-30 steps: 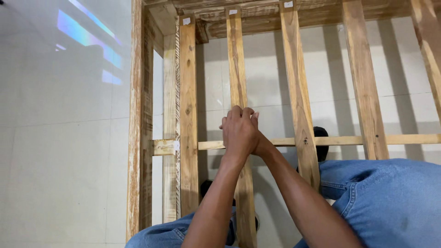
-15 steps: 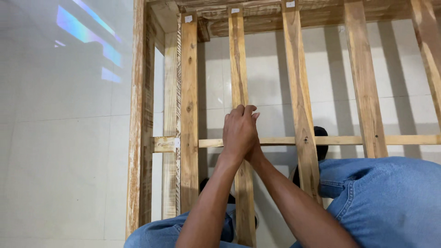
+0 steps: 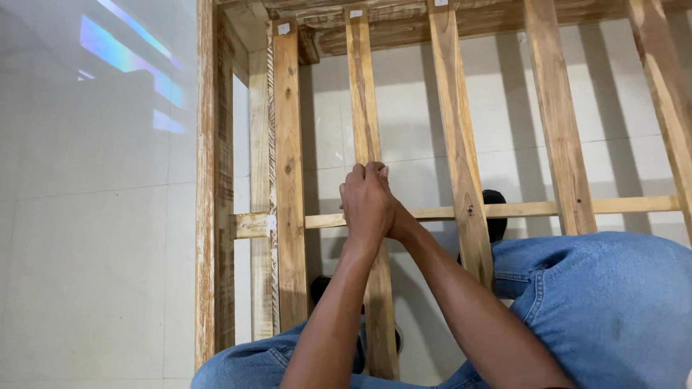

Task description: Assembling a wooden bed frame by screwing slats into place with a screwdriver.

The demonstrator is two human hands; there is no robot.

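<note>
Pale glossy floor tiles (image 3: 94, 238) fill the room underfoot, with a streak of coloured light reflected at the upper left. Nearest the camera are the person's knees in blue jeans (image 3: 598, 302), one to each side of the forearms, which suggests a crouch or seat right over the work. Both arms reach forward and meet at one upright wooden slat (image 3: 364, 108) of a rough timber frame (image 3: 205, 180) lying over the tiles. The left hand (image 3: 364, 205) lies on top, its fingers curled together around the slat just where the thin cross rail (image 3: 519, 209) passes; its grip looks clamped on that slat. The right hand (image 3: 395, 216) is mostly hidden beneath the left, so I cannot tell how its grip stands. Stacking the hands likely gives a firmer hold at the joint. A dark shoe (image 3: 496, 212) shows between slats. Farther off, more slats run to the frame's top beam (image 3: 404, 29). No containers are in view.
</note>
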